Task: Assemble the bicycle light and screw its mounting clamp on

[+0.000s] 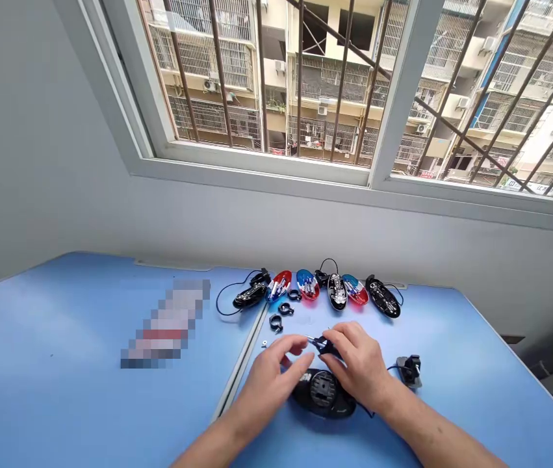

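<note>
My right hand point(357, 361) pinches a small black plastic clamp point(323, 344) with a thin silver screw sticking out to the left. My left hand point(276, 370) is just left of it, thumb and forefinger curved and apart near the screw's tip; whether the forefinger touches it is unclear. Below both hands lies a black oval housing point(339, 404), with a round ridged mount point(323, 389) facing up. A cable shows at its right side, partly hidden by my right wrist. Several black ring clamps point(276, 323) and a tiny pale part point(264, 343) lie beyond my left hand.
Along the blue table's point(86, 390) far edge lie black oval housings point(386, 299) with cables and red-and-blue shells point(308, 285) holding batteries. A corded black device point(409, 372) sits right of my right forearm. A blurred patch point(169, 318) covers something at left. A seam runs between tabletops.
</note>
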{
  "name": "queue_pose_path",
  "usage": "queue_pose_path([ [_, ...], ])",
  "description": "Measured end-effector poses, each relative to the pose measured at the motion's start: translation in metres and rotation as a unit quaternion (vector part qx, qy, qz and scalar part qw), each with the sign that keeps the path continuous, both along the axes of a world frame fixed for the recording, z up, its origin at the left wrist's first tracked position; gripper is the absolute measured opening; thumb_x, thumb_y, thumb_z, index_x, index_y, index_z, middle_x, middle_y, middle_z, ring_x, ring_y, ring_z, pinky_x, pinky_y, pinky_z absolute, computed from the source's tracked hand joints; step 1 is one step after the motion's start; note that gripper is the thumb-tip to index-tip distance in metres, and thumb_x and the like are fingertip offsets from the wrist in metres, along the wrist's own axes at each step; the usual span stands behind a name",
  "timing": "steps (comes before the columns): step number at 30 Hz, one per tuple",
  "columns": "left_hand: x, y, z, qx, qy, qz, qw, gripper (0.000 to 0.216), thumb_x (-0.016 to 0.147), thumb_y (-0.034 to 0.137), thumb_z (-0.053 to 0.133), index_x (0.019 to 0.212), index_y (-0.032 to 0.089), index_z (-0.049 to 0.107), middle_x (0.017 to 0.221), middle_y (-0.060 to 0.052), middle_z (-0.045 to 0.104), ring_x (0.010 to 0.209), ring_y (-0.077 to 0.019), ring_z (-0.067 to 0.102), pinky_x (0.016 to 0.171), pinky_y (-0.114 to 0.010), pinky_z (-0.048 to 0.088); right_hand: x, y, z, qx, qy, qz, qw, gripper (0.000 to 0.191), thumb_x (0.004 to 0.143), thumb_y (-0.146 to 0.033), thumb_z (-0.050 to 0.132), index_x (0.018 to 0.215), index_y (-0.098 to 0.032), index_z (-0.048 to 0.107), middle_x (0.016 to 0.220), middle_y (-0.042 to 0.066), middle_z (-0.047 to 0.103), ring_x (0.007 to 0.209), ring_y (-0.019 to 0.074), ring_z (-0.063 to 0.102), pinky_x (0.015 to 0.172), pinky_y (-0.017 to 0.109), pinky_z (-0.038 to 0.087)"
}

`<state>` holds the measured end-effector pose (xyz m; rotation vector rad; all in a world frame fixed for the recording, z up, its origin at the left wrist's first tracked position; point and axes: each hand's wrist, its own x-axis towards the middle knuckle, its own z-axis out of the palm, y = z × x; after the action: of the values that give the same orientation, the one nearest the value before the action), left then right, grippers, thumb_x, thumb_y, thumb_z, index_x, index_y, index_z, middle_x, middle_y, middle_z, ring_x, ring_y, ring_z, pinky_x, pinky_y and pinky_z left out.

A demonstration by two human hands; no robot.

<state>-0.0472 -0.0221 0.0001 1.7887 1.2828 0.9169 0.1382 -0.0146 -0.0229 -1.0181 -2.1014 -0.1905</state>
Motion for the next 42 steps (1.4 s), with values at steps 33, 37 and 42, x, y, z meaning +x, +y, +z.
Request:
queue_pose_path([
  [33,0.005,0.017,-0.007,0.058,-0.106,-0.16,0.98,0.024,0.083,0.018,0.056,0.096,0.027,0.074,0.088,0.0,0.073,0.081,-0.0163,0.066,0.076,-0.025,0.051,0.003,-0.009,0.039,-0.187,0.098,0.128,0.969,0.02,0.093,-0.017,0.046,0.094,-0.021,0.065,0.078,0.004,0.062,0.072,0.0149,0.056,0.064,0.028,0.048],
  [37,0.005,0.017,-0.007,0.055,-0.103,-0.163,0.98,0.023,0.083,0.017,0.055,0.094,0.026,0.074,0.088,0.0,0.072,0.08,-0.0155,0.065,0.076,-0.024,0.05,0.003,-0.011,0.039,-0.165,0.053,0.108,0.979,0.021,0.093,-0.015,0.044,0.094,-0.02,0.064,0.078,0.006,0.06,0.071,0.0156,0.054,0.06,0.027,0.046],
  [42,0.007,0.017,-0.007,0.055,-0.098,-0.166,0.98,0.024,0.084,0.018,0.053,0.094,0.026,0.074,0.087,0.0,0.073,0.08,-0.0163,0.064,0.076,-0.026,0.051,0.001,-0.013,0.043,-0.136,0.015,0.094,0.986,0.02,0.092,-0.013,0.042,0.094,-0.021,0.06,0.078,0.005,0.062,0.071,0.0159,0.055,0.059,0.026,0.045],
])
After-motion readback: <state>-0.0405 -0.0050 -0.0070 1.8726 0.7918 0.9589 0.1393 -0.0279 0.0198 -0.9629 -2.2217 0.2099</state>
